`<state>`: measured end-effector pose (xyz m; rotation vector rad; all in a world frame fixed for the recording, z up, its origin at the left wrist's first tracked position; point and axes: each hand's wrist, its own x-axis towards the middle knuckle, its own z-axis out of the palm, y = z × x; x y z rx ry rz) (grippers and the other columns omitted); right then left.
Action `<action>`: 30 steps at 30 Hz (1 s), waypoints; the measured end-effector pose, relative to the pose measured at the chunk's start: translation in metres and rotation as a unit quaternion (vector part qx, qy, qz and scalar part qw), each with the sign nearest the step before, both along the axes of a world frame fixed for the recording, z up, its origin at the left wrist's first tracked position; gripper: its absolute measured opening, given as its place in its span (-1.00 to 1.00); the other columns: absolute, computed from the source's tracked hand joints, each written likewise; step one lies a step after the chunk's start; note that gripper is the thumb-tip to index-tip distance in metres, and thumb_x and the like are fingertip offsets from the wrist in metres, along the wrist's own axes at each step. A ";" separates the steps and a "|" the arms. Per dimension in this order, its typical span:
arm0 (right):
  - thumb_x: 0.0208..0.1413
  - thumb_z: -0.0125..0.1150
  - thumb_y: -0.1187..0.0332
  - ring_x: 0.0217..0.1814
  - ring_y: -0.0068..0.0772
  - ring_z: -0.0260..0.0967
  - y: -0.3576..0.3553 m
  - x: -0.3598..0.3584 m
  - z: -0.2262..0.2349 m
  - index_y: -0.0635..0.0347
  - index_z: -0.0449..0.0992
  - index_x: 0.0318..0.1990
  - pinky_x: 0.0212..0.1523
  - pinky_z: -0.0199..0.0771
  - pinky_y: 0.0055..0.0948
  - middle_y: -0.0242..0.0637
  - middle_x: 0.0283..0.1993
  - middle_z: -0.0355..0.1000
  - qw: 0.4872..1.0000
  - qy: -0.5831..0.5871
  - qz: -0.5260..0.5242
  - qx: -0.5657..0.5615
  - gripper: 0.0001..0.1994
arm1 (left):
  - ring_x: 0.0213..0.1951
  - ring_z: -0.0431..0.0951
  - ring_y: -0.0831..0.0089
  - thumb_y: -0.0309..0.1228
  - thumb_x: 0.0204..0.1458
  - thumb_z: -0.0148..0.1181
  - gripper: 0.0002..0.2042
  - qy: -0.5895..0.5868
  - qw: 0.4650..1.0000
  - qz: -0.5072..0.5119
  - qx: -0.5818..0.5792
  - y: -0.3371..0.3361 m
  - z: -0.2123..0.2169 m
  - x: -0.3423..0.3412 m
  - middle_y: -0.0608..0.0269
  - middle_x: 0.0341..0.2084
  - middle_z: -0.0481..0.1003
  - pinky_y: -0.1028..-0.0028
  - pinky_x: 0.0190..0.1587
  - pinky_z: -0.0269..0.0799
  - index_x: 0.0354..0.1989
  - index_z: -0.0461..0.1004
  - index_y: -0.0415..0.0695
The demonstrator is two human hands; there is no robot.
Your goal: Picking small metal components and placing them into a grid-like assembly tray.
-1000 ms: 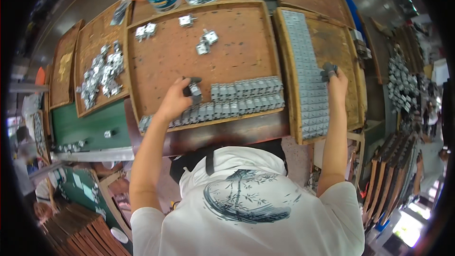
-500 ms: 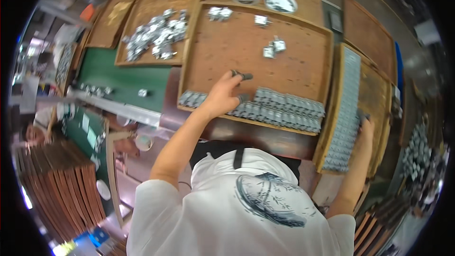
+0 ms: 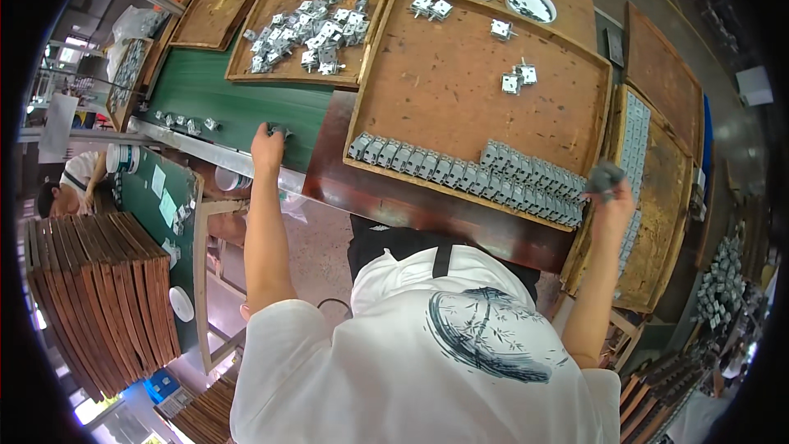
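while the left hand (image 3: 265, 148) reaches far out over the green belt (image 3: 238, 103), its fingers curl closed around a small grey metal part (image 3: 279, 129) that shows just past the fingertips, touching or barely above the green surface; whether it is being set down or lifted cannot be told. the step in hand is judged to be a transfer of single parts between the belt and the wooden tray (image 3: 460, 82). the right hand (image 3: 610, 197) is raised at the tray's near right corner, fingers shut on another grey part (image 3: 606, 177), just beyond the end of the double row of grey parts (image 3: 485, 177). the next move likely calls for seating that piece squarely against the row's end. both arms are extended, left nearly straight, right bent upward at the elbow.
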<state>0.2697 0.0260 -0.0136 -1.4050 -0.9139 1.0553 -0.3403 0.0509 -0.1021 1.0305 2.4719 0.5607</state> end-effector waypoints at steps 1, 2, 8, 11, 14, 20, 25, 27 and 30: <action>0.15 0.20 0.46 -0.25 -0.49 0.47 0.000 -0.017 0.001 0.23 0.46 0.03 -0.28 0.53 -0.51 -0.31 -0.20 0.49 0.999 -0.012 0.025 -0.015 -0.71 | -0.23 0.58 0.25 -0.37 0.05 0.12 -0.69 -0.153 0.982 0.014 0.108 -0.004 0.001 0.008 0.09 -0.27 0.56 0.38 -0.22 0.48 -0.03 0.45 -0.17; 0.14 0.21 0.45 -0.28 -0.49 0.45 0.000 -0.034 0.003 0.23 0.44 0.06 -0.29 0.53 -0.47 -0.33 -0.22 0.49 0.998 -0.027 0.050 -0.031 -0.68 | -0.27 0.58 0.37 -0.40 0.09 0.11 -0.72 -0.304 0.929 0.028 0.211 -0.009 0.002 0.019 0.17 -0.34 0.58 0.47 -0.25 0.45 -0.02 0.47 -0.16; 0.09 0.25 0.49 -0.18 -0.51 0.43 -0.008 -0.125 0.028 0.19 0.42 0.05 -0.29 0.51 -0.46 -0.39 -0.16 0.47 0.981 0.083 0.174 -0.019 -0.65 | -0.12 0.50 0.51 -0.60 0.01 0.24 -0.66 -0.589 0.751 -0.137 0.267 -0.032 0.085 0.181 0.28 -0.15 0.52 0.51 -0.01 0.42 0.00 0.46 -0.26; 0.04 0.32 0.44 -0.29 -0.41 0.46 -0.020 -0.149 0.070 0.23 0.45 -0.10 -0.33 0.50 -0.44 -0.26 -0.20 0.50 0.942 -0.071 0.328 -0.007 -0.72 | -0.04 0.46 0.53 -0.63 0.02 0.23 -0.65 -0.610 0.720 -0.207 0.261 -0.050 0.108 0.226 0.35 -0.13 0.49 0.52 0.06 0.36 0.03 0.47 -0.23; -0.03 0.36 0.42 -0.36 -0.25 0.45 -0.024 -0.147 0.070 0.27 0.44 -0.22 -0.37 0.47 -0.38 -0.16 -0.27 0.46 0.894 -0.304 0.306 0.121 -0.75 | -0.03 0.46 0.52 -0.63 0.03 0.22 -0.65 -0.617 0.695 -0.271 0.251 -0.055 0.119 0.247 0.34 -0.10 0.46 0.50 0.06 0.35 0.03 0.46 -0.25; -0.19 0.35 0.50 -0.39 -0.02 0.37 -0.032 -0.133 0.077 0.32 0.40 -0.36 -0.40 0.41 -0.20 -0.12 -0.39 0.33 0.854 -0.405 0.251 0.208 -0.75 | -0.05 0.45 0.52 -0.66 0.06 0.15 -0.67 -0.622 0.682 -0.329 0.200 -0.058 0.126 0.274 0.32 -0.12 0.39 0.53 0.01 0.38 0.04 0.43 -0.29; -0.30 0.23 0.62 -0.32 -0.03 0.35 -0.036 -0.126 0.057 0.31 0.39 -0.41 -0.33 0.40 -0.17 -0.13 -0.40 0.30 0.822 -0.469 0.226 0.231 -0.79 | -0.03 0.42 0.48 -0.73 0.06 0.01 -0.63 -0.518 0.758 -0.339 0.207 -0.076 0.114 0.305 0.23 -0.07 0.33 0.53 0.00 0.37 0.08 0.39 -0.26; -0.34 0.17 0.63 -0.31 -0.03 0.33 -0.038 -0.125 0.041 0.29 0.39 -0.41 -0.31 0.39 -0.17 -0.14 -0.40 0.29 0.817 -0.482 0.205 0.241 -0.78 | -0.08 0.41 0.35 -0.74 -0.01 0.02 -0.56 -0.459 0.784 -0.361 0.208 -0.075 0.108 0.311 0.11 -0.07 0.28 0.49 -0.05 0.39 0.11 0.32 -0.25; -0.33 0.18 0.61 -0.32 -0.03 0.32 -0.037 -0.131 0.016 0.27 0.40 -0.41 -0.32 0.39 -0.18 -0.13 -0.39 0.28 0.823 -0.483 0.169 0.245 -0.79 | -0.15 0.39 0.10 -0.69 -0.15 0.14 -0.49 -0.336 0.846 -0.382 0.158 -0.076 0.103 0.317 -0.01 -0.10 0.24 0.38 -0.10 0.39 0.08 0.25 -0.28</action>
